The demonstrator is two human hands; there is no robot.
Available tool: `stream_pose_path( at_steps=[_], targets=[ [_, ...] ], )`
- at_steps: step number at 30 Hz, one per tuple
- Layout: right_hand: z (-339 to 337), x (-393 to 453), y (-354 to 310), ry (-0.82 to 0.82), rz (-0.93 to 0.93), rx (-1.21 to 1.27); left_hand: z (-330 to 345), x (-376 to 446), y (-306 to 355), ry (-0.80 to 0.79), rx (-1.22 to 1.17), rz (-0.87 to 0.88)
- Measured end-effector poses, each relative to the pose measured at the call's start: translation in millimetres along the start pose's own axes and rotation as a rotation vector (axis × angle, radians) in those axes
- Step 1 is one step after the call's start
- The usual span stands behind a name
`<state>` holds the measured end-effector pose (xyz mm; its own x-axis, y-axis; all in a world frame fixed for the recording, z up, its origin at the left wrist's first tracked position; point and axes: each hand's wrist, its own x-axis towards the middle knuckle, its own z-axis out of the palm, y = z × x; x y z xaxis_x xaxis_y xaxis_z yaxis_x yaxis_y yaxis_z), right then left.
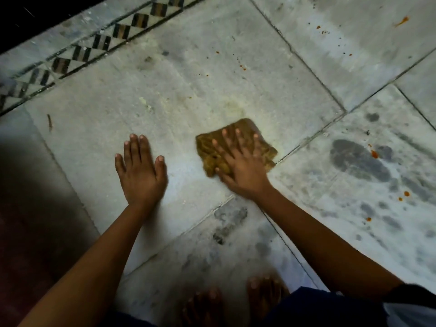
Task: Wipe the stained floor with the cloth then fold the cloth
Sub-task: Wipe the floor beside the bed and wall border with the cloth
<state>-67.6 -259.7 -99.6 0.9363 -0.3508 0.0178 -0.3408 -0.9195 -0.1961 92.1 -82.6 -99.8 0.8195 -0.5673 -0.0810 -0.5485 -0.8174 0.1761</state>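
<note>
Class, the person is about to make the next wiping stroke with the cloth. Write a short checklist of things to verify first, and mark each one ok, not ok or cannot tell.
1. Right hand flat on the cloth, fingers spread: ok.
2. Left hand braced on the floor, apart from the cloth: ok.
3. Cloth lying flat, not bunched: not ok, its near edge is crumpled.
4. Floor free of stains: not ok, orange spots remain beyond the cloth and more to the right.
5. Cloth clean enough to go on wiping: cannot tell.
</note>
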Motion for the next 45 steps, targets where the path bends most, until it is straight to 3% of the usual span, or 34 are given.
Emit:
stream_pose_path(
  at_steps=[3,7,10,14,16,18,23,25,30,34,39,41,45],
  targets=[
    [-11,-1,37,0.013,0.167,0.006,0,0,0,0.000,0.002,0.000],
    [-20,65,57,-0.045,0.406,0.020,-1,-1,1,-0.008,-0.002,-0.005],
    [-19,85,43,-0.094,0.288,0.034,-1,-1,1,-0.004,-0.004,-0.008],
    [-6,27,-2,-0.095,-0.148,0.028,-1,1,1,-0.002,-0.003,-0.007],
    [-1,-5,-4,-0.084,-0.249,0.001,-1,0,0,0.003,-0.001,-0.006],
    [-4,-14,11,-0.060,-0.183,0.006,-1,0,0,0.006,0.002,-0.006],
    [-19,51,34,-0.075,0.309,0.047,0,0,1,-0.007,0.003,-0.014],
    [-20,71,20,-0.128,0.262,0.053,0,0,0,-0.004,-0.005,-0.010],
    [-3,27,-19,-0.128,-0.230,0.029,1,0,-1,0.009,-0.003,0.002],
    [-7,-7,15,-0.044,-0.032,0.106,0,1,-1,-0.006,0.007,-0.012],
    [-17,50,30,-0.067,0.325,0.101,-1,2,0,-0.024,-0.022,-0.029],
    [-15,80,14,-0.108,0.298,0.105,-2,2,-1,-0.023,-0.037,-0.043],
    [-2,92,-26,-0.095,-0.024,0.092,-4,4,-1,-0.006,-0.049,-0.023]
  ],
)
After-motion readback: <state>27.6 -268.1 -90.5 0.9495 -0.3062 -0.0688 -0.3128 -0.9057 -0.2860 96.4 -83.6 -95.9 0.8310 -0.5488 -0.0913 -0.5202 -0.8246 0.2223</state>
